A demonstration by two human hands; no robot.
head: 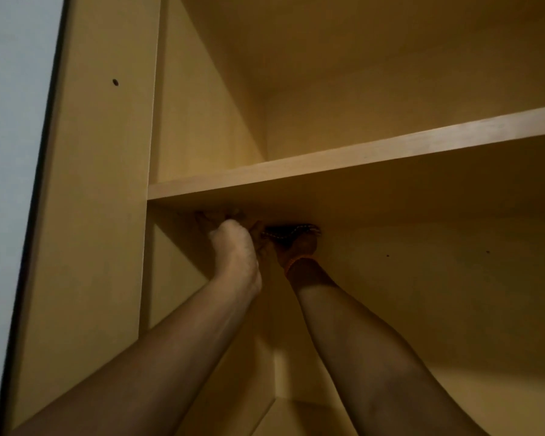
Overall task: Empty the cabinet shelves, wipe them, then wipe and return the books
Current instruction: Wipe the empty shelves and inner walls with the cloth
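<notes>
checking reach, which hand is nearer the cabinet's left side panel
Left. The left hand is up under the shelf beside the left side panel; the right hand is farther right.

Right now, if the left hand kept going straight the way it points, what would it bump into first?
Probably the cloth it seems to press, then the underside of the shelf above the left hand; depth there is dim and unclear.

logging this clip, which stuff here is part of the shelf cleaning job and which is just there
Part of the job:
- shelf board
- crumpled cloth, gripped by left hand
- right hand, raised under the shelf board; grip hidden

Just there:
- wall left of the cabinet
- orange wristband
- dark patterned item by the right hand
</notes>
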